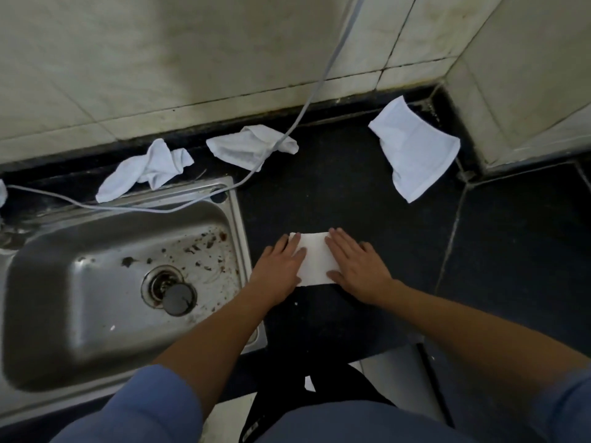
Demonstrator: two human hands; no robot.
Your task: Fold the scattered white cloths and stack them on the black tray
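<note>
Blue sleeves (153, 407) fill the bottom of the frame, with bare forearms reaching out over the black bench (335, 193). Both hands are down flat on the folded cloth (315, 260), a small white rectangle near the front of the bench, just right of the sink (96, 282). The left hand (281, 266) covers its left end and the right hand (355, 266) its right end. Fingers are straight and spread a bit, palms pressing down, nothing gripped or pinched, and only a strip of white shows between them.

Three more cloths are scattered further back, all unfolded:
- the left cloth (144, 169) is crumpled up, with its lower end lying over the sink's back rim
- the middle cloth (249, 147) is bunched close to the wall (160, 59)
- the right cloth (412, 148) is spread mostly flat, close to the corner where the wall juts out, well apart from the other two

A grey cable (307, 103) hangs down the wall, crosses over the middle cloth, then runs left along the back rim of the sink.

That sink is steel and pretty grubby, with brown specks all over the bottom and a dark round plug (179, 298) sitting half off the drain. The wall tiles look stained too.
</note>
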